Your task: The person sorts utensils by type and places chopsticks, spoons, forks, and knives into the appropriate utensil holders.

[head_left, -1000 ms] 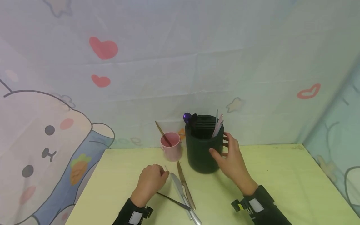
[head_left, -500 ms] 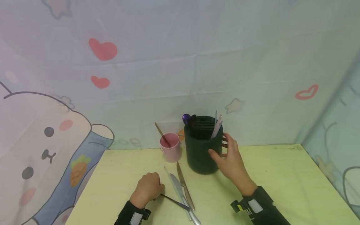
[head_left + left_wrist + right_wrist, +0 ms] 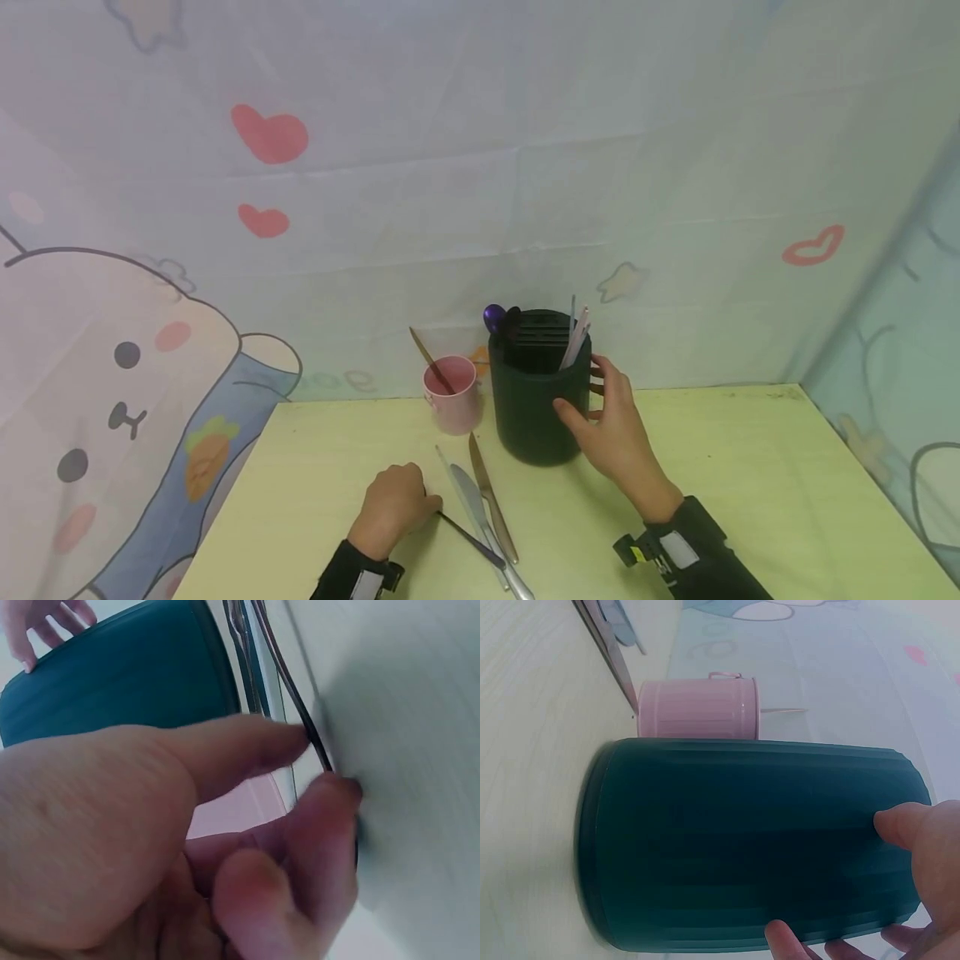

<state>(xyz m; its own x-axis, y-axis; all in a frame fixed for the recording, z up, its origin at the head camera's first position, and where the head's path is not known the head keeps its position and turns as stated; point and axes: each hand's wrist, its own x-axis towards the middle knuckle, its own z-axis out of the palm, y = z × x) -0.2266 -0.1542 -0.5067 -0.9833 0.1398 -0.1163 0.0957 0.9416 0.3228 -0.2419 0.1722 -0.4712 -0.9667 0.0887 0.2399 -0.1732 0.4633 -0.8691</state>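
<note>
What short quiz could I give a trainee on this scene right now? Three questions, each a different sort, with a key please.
1. True or false: the right hand is touching the dark green container.
2. Multiple choice: what does the left hand pinch? A, the purple spoon; B, a dark slender utensil; C, the bronze-coloured knife.
3. Fill the gap: in the head view, the pink cup stands to the ___ of the dark green container.

Key: 1, true, with the thumb and fingers set against its wall; 2, B; 3, left.
</note>
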